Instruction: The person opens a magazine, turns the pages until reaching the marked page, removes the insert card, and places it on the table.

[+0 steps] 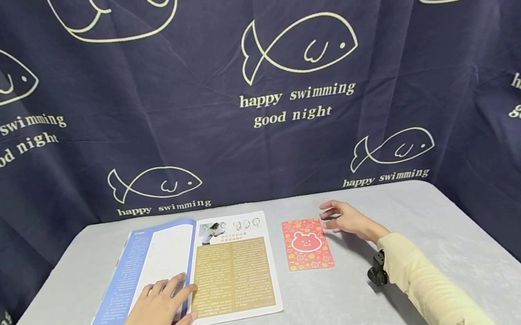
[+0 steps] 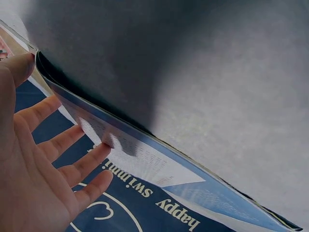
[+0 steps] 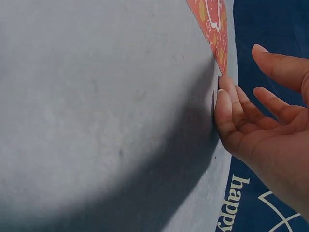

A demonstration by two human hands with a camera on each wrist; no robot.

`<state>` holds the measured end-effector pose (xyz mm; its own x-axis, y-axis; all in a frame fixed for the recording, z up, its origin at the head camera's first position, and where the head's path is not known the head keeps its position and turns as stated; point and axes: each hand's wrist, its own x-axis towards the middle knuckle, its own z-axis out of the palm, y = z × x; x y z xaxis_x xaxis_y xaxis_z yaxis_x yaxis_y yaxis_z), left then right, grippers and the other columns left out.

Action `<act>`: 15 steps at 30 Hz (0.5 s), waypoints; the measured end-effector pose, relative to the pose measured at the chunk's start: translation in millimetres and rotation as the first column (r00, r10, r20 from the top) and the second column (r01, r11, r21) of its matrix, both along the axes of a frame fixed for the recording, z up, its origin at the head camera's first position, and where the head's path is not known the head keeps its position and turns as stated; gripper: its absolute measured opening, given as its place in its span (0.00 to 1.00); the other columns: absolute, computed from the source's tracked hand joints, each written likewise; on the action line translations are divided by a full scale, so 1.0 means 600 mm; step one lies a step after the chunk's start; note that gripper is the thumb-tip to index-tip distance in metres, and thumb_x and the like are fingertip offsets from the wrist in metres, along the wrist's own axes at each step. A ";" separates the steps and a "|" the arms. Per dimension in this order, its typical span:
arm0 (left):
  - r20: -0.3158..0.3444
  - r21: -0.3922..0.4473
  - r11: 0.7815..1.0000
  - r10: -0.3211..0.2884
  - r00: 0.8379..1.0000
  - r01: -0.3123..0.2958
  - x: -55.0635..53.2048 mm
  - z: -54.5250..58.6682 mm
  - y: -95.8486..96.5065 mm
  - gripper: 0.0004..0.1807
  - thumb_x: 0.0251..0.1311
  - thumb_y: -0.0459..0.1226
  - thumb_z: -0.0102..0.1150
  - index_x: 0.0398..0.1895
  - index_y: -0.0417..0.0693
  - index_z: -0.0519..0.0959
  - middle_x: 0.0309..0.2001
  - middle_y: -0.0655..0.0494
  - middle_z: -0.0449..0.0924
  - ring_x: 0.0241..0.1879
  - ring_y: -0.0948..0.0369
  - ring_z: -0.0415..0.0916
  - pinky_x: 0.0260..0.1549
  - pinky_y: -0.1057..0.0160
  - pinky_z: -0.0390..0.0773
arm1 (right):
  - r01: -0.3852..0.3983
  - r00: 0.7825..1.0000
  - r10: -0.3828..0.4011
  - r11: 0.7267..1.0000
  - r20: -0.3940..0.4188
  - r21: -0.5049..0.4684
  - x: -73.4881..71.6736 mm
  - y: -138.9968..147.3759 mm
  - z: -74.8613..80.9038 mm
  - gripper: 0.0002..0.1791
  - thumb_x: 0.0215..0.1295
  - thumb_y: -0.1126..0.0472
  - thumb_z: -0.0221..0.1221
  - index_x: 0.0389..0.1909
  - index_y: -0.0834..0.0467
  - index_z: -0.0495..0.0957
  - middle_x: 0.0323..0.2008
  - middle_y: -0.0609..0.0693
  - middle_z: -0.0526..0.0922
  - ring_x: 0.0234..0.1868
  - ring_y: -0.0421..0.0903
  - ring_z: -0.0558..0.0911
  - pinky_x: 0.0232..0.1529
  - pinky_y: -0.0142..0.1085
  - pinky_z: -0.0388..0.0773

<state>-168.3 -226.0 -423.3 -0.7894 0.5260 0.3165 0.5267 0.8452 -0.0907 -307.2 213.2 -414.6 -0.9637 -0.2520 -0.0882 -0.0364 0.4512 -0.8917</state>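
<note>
A magazine lies open on the table, with a blue and white left page and an ochre text panel on the right page. My left hand rests palm down near its fold, fingers spread and fairly straight. In the left wrist view, the fingertips of the left hand lie on the blue and white page. Right of the magazine lies a flat red envelope printed with a bear face. Beside its upper right edge is my right hand, fingers loosely bent. Whether a fingertip touches the envelope's corner, I cannot tell.
Both things lie on a grey tabletop. Behind it and at the sides hangs a dark blue curtain with fish drawings and lettering. A black device sits at the right wrist.
</note>
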 end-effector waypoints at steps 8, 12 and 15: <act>-0.042 -0.046 0.999 -0.009 0.999 0.007 -0.005 0.008 0.001 0.24 0.52 0.58 0.55 0.48 0.58 0.76 0.51 0.51 0.75 0.43 0.50 0.75 0.41 0.48 0.71 | -0.034 0.998 0.036 0.999 -0.047 0.029 0.007 0.004 0.014 0.30 0.54 0.69 0.56 0.59 0.71 0.60 0.53 0.70 0.69 0.45 0.51 0.77 0.42 0.41 0.77; -0.042 -0.038 0.999 -0.006 0.999 0.005 -0.010 0.010 -0.001 0.24 0.52 0.58 0.56 0.48 0.57 0.76 0.49 0.52 0.76 0.42 0.51 0.76 0.40 0.49 0.72 | -0.057 0.989 0.065 0.996 -0.134 0.063 0.019 0.005 0.029 0.28 0.54 0.69 0.56 0.57 0.70 0.63 0.53 0.71 0.70 0.46 0.57 0.76 0.44 0.39 0.75; -0.036 -0.023 1.000 0.001 0.999 -0.002 -0.015 0.018 -0.003 0.24 0.52 0.56 0.57 0.49 0.56 0.76 0.48 0.53 0.76 0.41 0.51 0.77 0.39 0.48 0.74 | -0.054 0.979 0.069 0.995 -0.190 0.081 0.031 0.005 0.041 0.26 0.55 0.69 0.57 0.56 0.68 0.65 0.52 0.70 0.71 0.47 0.58 0.76 0.44 0.36 0.74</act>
<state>-177.4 -228.1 -412.8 -0.7786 0.5323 0.3324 0.5217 0.8434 -0.1287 -288.6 216.2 -389.8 -0.9474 -0.3110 0.0763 -0.2335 0.5080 -0.8291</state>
